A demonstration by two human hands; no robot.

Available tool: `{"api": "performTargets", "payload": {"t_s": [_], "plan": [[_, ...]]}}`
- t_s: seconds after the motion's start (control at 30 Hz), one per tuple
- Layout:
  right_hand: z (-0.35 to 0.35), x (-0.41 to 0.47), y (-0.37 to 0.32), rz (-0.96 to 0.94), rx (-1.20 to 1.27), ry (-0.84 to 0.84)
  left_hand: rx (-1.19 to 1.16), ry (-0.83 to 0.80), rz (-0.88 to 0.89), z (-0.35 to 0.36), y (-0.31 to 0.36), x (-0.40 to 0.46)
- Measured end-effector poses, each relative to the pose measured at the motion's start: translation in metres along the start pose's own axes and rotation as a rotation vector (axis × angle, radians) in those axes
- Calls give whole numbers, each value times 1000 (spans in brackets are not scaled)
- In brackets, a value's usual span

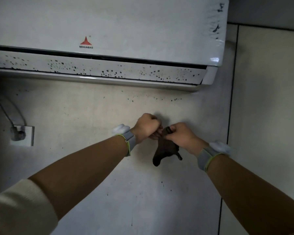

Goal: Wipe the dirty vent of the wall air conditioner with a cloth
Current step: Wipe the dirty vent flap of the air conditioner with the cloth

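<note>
Both hands up in front of the wall, below the unit. My left hand [147, 128] is fisted on the top end of the dark brown crumpled cloth [165, 148]; my right hand [181, 135] pinches the same cloth at its upper edge, fingers curled around it. The rest of the cloth hangs free toward 6 o'clock from the hands, not touching the wall as far as I can tell. Looks like I'm bunching or folding it for a grip.

The white wall-mounted air conditioner [117, 28] sits at 12 o'clock. Its long white vent flap [98, 68] runs along the bottom edge, speckled with black spots across its whole length, heaviest from 11 through 1 o'clock. More black flecks on the grey wall [92, 116] just below it, and black marks on the unit's right end cap.

Progress: I see no clean stretch on the flap, so I judge wiping not started. Left: raise cloth to flap, wipe full length.

White wall socket with grey plug [22, 134] at 9 o'clock, well apart.
</note>
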State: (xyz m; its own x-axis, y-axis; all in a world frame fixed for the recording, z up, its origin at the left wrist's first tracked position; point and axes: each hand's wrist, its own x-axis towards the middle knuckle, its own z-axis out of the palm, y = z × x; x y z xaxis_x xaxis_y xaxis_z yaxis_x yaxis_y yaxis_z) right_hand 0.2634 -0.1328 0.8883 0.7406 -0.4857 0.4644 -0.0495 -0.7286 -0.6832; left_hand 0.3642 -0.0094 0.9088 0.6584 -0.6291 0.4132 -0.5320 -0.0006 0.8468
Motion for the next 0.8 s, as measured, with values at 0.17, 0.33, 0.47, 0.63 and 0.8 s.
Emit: {"api": "performTargets", "payload": {"t_s": [0.17,0.33,0.47,0.63,0.8], "plan": [[-29,-7,-3,-105,81,-62,127,-363,-30,-11,-15,5],[-59,-15,-7,-118,105,-137,-68,-467,-71,-14,-19,8],[-72,-14,-10,-115,107,-86,-247,-530,-63,-17,-10,13],[-83,-13,-8,-17,453,-201,-307,-387,-15,-23,14,19],[-87,-13,-10,-67,508,-238,-311,-433,33,-32,43,13]]}}
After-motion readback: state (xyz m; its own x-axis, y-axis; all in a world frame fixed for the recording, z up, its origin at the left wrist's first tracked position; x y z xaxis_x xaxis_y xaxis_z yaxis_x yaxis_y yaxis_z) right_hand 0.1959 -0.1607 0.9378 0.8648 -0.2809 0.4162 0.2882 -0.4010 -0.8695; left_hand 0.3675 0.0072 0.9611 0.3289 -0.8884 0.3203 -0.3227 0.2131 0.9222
